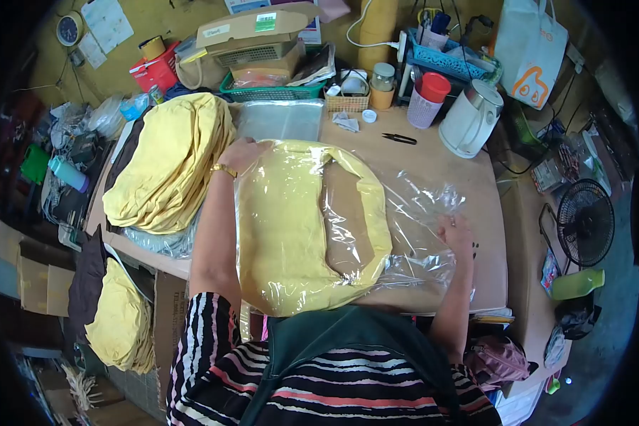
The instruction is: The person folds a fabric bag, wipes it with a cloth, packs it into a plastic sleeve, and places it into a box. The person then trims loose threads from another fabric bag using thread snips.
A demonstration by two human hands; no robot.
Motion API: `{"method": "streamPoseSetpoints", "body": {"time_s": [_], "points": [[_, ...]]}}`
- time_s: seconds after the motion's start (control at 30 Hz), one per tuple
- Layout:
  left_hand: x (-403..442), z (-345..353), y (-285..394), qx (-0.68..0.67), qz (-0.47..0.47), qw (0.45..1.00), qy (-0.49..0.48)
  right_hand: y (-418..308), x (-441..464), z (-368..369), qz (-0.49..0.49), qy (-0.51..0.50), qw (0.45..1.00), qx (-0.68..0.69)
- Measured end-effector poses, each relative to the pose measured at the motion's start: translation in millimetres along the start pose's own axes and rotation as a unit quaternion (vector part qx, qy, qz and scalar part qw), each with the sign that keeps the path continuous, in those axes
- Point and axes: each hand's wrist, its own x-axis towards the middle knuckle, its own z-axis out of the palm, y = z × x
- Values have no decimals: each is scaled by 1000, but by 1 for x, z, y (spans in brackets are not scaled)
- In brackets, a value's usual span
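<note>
A clear plastic bag (419,234) lies flat on the brown work surface, with a folded yellow cloth item (284,227) inside it. The cloth has a rounded loop on its right side, around an opening. My left hand (243,155), with a gold band at the wrist, is at the bag's upper left corner, its fingers closed on the edge. On the right, my right hand (456,231) touches the loose, wrinkled end of the bag; its fingers are bent and partly behind the film, so its hold is unclear.
A stack of yellow cloths (167,163) stands at the left, beside flat plastic bags (280,119). Black snips (400,138), a white kettle (471,118) and a red cup (434,86) are at the back right. A black fan (586,221) stands farther right.
</note>
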Motion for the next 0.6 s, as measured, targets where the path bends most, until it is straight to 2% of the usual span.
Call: {"method": "streamPoseSetpoints", "body": {"time_s": [0.03,0.07,0.1,0.13,0.17,0.2,0.23,0.27,0.3,0.33,0.37,0.43,0.47,0.53,0.57,0.6], "points": [[3,0,-3,-42,35,998,6,3,0,-6,42,-23,994,103],[7,3,-5,-219,-14,974,-55,6,0,-12,43,-26,994,102],[12,10,-9,-388,-62,912,-113,8,-1,-18,71,-1,989,132],[11,11,-2,-351,-48,934,-42,12,1,-24,99,25,981,163],[9,13,4,-351,-48,934,-43,25,11,-20,100,26,981,163],[-8,3,29,-179,-1,980,91,44,25,-10,61,34,985,160],[-22,-2,46,2,46,975,218,57,30,-6,22,43,987,156],[-27,-2,52,157,89,933,311,50,22,-9,24,45,987,154],[-35,-8,52,155,92,933,312,30,7,-15,31,1,971,236],[-48,-14,46,98,82,956,263,18,-4,-23,37,-44,947,316],[-59,-19,36,42,72,974,210,18,-11,-30,38,-43,947,316],[-73,-24,7,77,-117,990,11,23,-23,-35,26,-108,956,270],[-75,-16,-2,81,-121,989,10,31,-23,-28,27,-112,955,273],[-82,2,-15,-84,-187,970,-130,43,-13,-15,38,-47,948,312],[-86,7,-14,-85,-192,969,-127,45,-9,-14,35,-52,948,311],[-92,13,-1,-49,-166,980,-101,43,-4,-16,18,-76,969,233]]}}
